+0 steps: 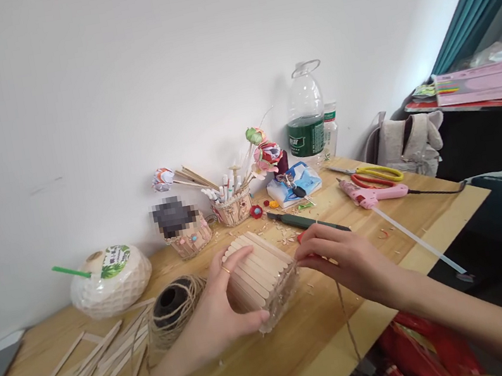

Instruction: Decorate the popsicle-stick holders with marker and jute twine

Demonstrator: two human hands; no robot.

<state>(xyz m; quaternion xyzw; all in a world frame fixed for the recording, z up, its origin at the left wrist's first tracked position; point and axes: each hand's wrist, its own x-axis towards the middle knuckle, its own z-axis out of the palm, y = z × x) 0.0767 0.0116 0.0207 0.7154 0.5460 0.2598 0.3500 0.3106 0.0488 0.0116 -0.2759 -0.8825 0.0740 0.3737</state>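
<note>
My left hand (225,304) grips a clear plastic box (281,295) covered with wooden craft sticks (258,264), thumb at the near corner and fingers over the far side. At the box's right corner, my right hand (340,260) is closed in a pinch on twine (347,319), whose loose length hangs down toward the table's front edge. The pinched end is hidden by the fingers. Left of the box stands a twine spool (174,306) with a dark core. Behind the right hand lies a dark green craft knife (307,220).
Loose craft sticks (88,363) lie at the left, near a wrapped coconut (113,282) with a straw. Behind are a decorated pen holder (233,210), tissues (296,183) and a large bottle (305,115). Scissors (371,174) and a pink glue gun (372,193) lie at right.
</note>
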